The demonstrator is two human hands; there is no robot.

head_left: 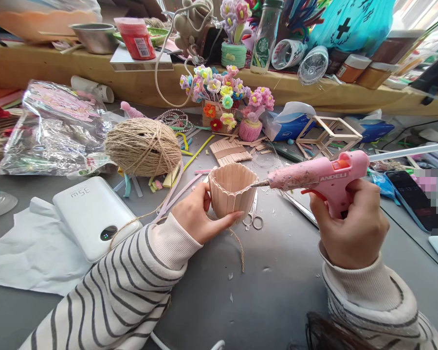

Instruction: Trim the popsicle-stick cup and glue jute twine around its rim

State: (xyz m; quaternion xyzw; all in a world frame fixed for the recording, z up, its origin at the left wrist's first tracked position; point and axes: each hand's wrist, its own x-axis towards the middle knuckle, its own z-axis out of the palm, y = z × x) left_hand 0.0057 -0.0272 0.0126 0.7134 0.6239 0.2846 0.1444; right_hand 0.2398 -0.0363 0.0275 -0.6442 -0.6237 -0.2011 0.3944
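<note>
My left hand (200, 211) is closed around a small cup made of upright popsicle sticks (235, 199), thumb along its near side. A strand of jute twine (240, 248) hangs below that hand. In my right hand (354, 228) is a pink hot glue gun (314, 177), with a glue stick (412, 151) out of its back. Its metal nozzle points left at the cup's right rim; whether it touches I cannot tell. Scissors (254, 218) lie behind the cup, partly hidden. A ball of jute twine (144, 147) sits left of it.
A white power bank (95, 216) lies on a white cloth (32, 248) at left. Behind are a bundle of popsicle sticks (230, 151), a stick frame (328, 133) and pipe-cleaner flowers (219, 92). A phone (410, 199) lies at right. A crowded shelf (131, 80) runs across the back.
</note>
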